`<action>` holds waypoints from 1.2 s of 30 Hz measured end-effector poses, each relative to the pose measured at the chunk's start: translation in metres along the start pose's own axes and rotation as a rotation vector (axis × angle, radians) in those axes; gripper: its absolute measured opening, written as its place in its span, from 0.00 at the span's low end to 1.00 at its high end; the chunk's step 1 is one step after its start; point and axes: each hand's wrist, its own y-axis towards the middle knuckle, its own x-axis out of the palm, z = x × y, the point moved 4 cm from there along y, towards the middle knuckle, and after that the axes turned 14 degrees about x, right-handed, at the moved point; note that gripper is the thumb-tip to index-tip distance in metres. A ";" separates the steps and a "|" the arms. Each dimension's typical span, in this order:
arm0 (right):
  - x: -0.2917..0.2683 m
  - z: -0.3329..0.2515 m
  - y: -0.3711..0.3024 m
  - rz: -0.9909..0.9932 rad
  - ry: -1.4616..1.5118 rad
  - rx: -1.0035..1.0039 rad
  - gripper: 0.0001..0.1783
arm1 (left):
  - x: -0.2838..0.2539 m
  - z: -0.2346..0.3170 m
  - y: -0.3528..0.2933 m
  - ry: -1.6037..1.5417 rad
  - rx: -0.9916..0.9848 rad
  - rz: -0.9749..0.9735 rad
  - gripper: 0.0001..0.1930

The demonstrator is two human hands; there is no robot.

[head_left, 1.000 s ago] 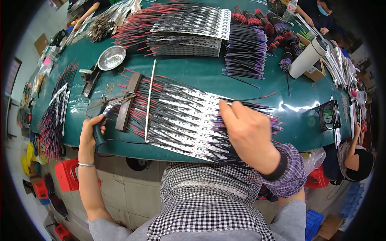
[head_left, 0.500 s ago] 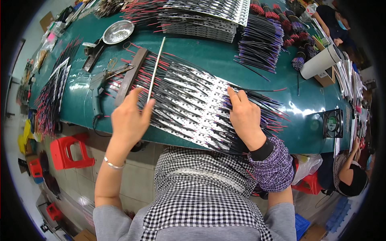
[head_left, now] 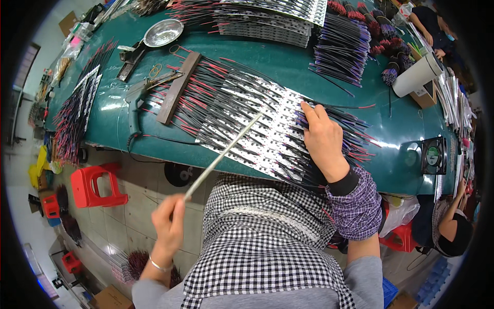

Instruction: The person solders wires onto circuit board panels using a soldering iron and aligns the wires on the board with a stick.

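Note:
My left hand (head_left: 169, 226), low and off the table's near edge, is closed around one end of a thin pale stick (head_left: 221, 156). The stick slants up and right, its far end over white circuit board panels (head_left: 267, 162) lying at a slant on the table. Rows of black wires (head_left: 211, 110) with red ends spread over the panels and stick out on both sides. On the right part of the panels lies my right hand (head_left: 325, 141), index finger stretched out over the wires; its thumb is hidden. A dark wooden bar (head_left: 178, 88) rests across the wires' left ends.
Left of the bar is a teal soldering gun (head_left: 135, 105) with a cord. Behind stand a metal bowl (head_left: 163, 33), stacked wired panels (head_left: 262, 30) and a wire pile (head_left: 341, 49). To the right are a white cup (head_left: 418, 76) and a small fan (head_left: 434, 155).
My left hand has moved down toward me, off the table edge. The stick has swung from near the bar to a slant across the panels. My right hand stays on them.

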 end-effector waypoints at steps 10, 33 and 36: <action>0.002 -0.001 0.000 -0.023 0.018 0.003 0.24 | 0.005 -0.025 -0.085 0.027 -0.189 -0.010 0.11; 0.005 0.002 -0.002 -0.031 0.019 0.028 0.27 | -0.011 -0.028 -0.087 -0.164 -0.430 -0.077 0.14; 0.005 0.003 -0.003 -0.048 0.047 0.054 0.30 | -0.004 -0.021 -0.076 -0.119 -0.380 -0.096 0.14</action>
